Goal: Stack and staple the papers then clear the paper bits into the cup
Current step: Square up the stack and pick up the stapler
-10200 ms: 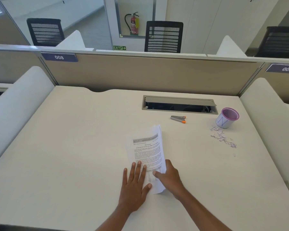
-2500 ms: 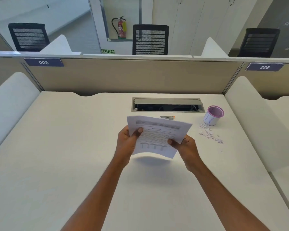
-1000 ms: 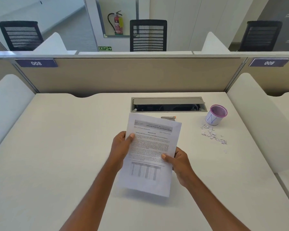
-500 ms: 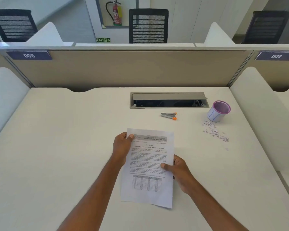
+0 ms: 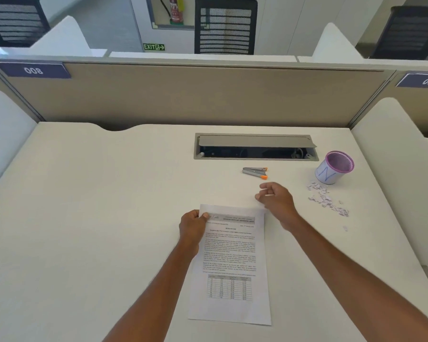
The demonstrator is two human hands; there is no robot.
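A stack of printed papers [image 5: 232, 262] lies flat on the white desk in front of me. My left hand [image 5: 192, 228] pinches its top left corner. My right hand [image 5: 276, 201] hovers off the paper's top right corner, fingers apart and holding nothing, a short way below the small grey stapler with orange tips [image 5: 255, 172]. A white cup with a purple rim [image 5: 333, 167] stands at the right. Several paper bits [image 5: 325, 199] lie scattered just in front of the cup.
An open cable tray [image 5: 255, 150] is sunk into the desk behind the stapler. A beige partition [image 5: 183, 95] closes the back of the desk, and white side dividers [image 5: 391, 174] flank it. Office chairs stand beyond.
The papers have come down from the air to lie flat on the desk. My right hand has let go of them and moved up and right toward the stapler.
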